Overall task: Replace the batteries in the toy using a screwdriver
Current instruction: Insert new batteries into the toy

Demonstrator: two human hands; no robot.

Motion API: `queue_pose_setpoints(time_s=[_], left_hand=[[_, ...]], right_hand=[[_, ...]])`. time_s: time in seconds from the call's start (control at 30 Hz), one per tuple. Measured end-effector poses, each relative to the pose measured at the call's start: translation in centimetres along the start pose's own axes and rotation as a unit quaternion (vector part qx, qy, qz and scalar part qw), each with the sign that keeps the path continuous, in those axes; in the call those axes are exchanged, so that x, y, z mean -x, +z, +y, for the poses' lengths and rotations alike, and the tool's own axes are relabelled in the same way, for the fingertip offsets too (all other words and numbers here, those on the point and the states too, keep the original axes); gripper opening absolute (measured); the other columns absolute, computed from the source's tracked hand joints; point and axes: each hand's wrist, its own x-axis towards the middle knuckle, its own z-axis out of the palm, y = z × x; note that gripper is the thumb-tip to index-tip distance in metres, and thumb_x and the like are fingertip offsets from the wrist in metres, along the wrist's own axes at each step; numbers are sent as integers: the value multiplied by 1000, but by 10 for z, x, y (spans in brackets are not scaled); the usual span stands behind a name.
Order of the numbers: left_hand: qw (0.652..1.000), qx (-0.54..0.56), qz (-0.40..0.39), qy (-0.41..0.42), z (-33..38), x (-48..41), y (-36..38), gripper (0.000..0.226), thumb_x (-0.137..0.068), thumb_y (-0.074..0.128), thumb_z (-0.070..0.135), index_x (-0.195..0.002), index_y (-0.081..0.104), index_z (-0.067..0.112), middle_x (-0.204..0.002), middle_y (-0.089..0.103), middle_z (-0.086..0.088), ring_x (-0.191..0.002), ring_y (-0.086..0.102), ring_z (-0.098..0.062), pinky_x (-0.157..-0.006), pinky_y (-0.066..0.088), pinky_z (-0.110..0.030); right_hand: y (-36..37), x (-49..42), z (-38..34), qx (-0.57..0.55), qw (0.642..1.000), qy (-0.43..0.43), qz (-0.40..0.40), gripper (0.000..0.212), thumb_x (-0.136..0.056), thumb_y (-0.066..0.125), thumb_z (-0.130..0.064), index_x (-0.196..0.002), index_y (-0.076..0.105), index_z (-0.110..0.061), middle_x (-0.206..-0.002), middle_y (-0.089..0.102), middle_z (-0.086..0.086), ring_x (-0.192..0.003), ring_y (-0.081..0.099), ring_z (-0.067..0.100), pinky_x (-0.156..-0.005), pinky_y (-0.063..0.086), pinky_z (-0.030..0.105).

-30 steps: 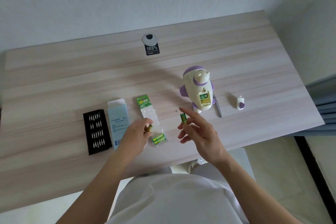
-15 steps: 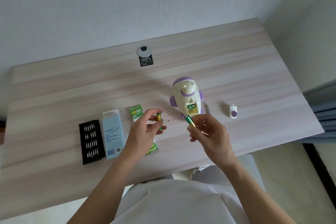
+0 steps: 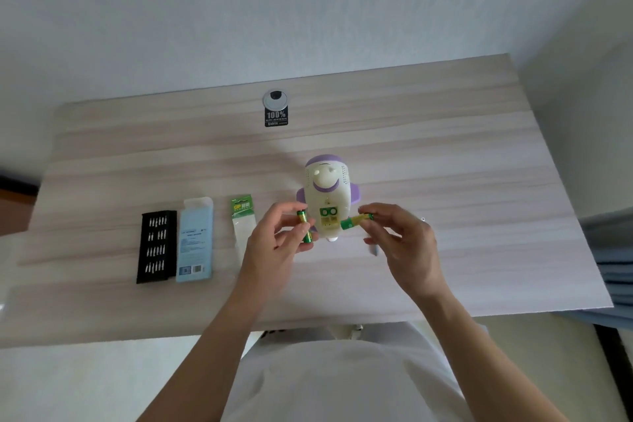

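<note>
I've closed in on the toy (image 3: 327, 188): left hand (image 3: 274, 245) pinches one battery (image 3: 304, 228), right hand (image 3: 402, 243) a second battery (image 3: 354, 221), poised for its open compartment (image 3: 328, 216).

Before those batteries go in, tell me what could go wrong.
The left hand pinches the left battery, the right hand the right battery; nothing steadies the toy, so pushing at its open compartment may shift it. Polarity marks are unreadable here: either could go in reversed.

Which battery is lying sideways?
The right battery, pinched by the right hand, lies sideways; the left battery, in the left hand, stands nearly upright.
</note>
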Motion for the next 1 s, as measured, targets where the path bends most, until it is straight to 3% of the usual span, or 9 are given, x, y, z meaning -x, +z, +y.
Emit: queue_pose_setpoints(time_s=[0.17, 0.27, 0.37, 0.47, 0.6, 0.67, 0.73, 0.83, 1.0], left_hand=[[997, -29, 63, -14, -5, 10, 10, 21, -97, 62, 10, -107, 61, 29, -97, 74, -5, -76, 65, -15, -67, 55, -24], [994, -38, 95, -23, -6, 14, 12, 7, -99, 58, 13, -100, 62, 19, -89, 74, 2, -69, 55, -12, -60, 48, -22], [997, -26, 75, -23, -3, 16, 10, 15, -104, 49, 17, -95, 60, 11, -64, 57, 4, -57, 43, -11, -52, 39, -21], [997, 3, 67, -39, -1, 15, 6, 12, -101, 56, 19, -92, 58, 11, -59, 47, 4, -54, 39, -11, -50, 36, -23], [999, -19, 44, -15, -2, 10, 1, 9, -92, 71, 16, -89, 62, 15, -72, 61, 8, -60, 49, -11, -58, 44, -24], [999, -14, 31, 7, -3, 6, 0, 9, -90, 71, 8, -90, 67, 16, -89, 67, 1, -74, 60, -15, -63, 50, -21], [999, -4, 25, 25, -6, 1, 0, 18, -90, 70, 3, -94, 70, 20, -104, 66, -9, -93, 67, -22, -73, 58, -27], [997, -51, 6, 62, -13, -5, -3, 31, -90, 71, 5, -106, 69, 31, -104, 68, -1, -97, 70, -21, -84, 60, -39], [982, -122, -12, 144, -20, -10, -6, 27, -91, 69, 17, -114, 62, 30, -96, 72, 1, -87, 72, -14, -75, 62, -41]], right_hand=[[-1, -6, 10, 4, 999, -26, -25, 28, -91, 66, 0, -114, 73, -15, -97, 75, 0, -85, 73, 16, -74, 61, 27], [3, -8, 15, 4, 999, -40, -30, 31, -93, 65, -2, -119, 70, -17, -99, 71, 8, -87, 72, 20, -74, 61, 29], [7, -9, 16, -3, 999, -24, -23, 31, -94, 63, -2, -119, 69, -20, -102, 70, 13, -89, 73, 20, -73, 62, 31], [12, -8, 13, 4, 1000, -19, -11, 32, -94, 64, -1, -119, 69, -20, -104, 71, 12, -88, 74, 19, -73, 62, 31], [17, -7, 8, 37, 999, 5, 19, 26, -91, 69, -5, -111, 68, -21, -98, 73, -3, -79, 74, 13, -71, 61, 29], [20, -6, 8, 61, 997, 8, 38, 20, -89, 71, -5, -104, 69, -18, -93, 74, -7, -75, 74, 10, -70, 61, 29], [23, -5, 9, 73, 996, 7, 47, 20, -87, 73, -4, -100, 71, -19, -90, 74, -15, -73, 73, 7, -68, 59, 25], [28, -3, 9, 84, 995, 3, 55, 24, -85, 75, -4, -97, 71, -25, -85, 72, -26, -73, 73, 4, -67, 56, 18], [36, 0, 11, 107, 991, -21, 72, 26, -85, 76, -5, -97, 69, -28, -86, 71, -20, -74, 72, 1, -66, 53, 13]])
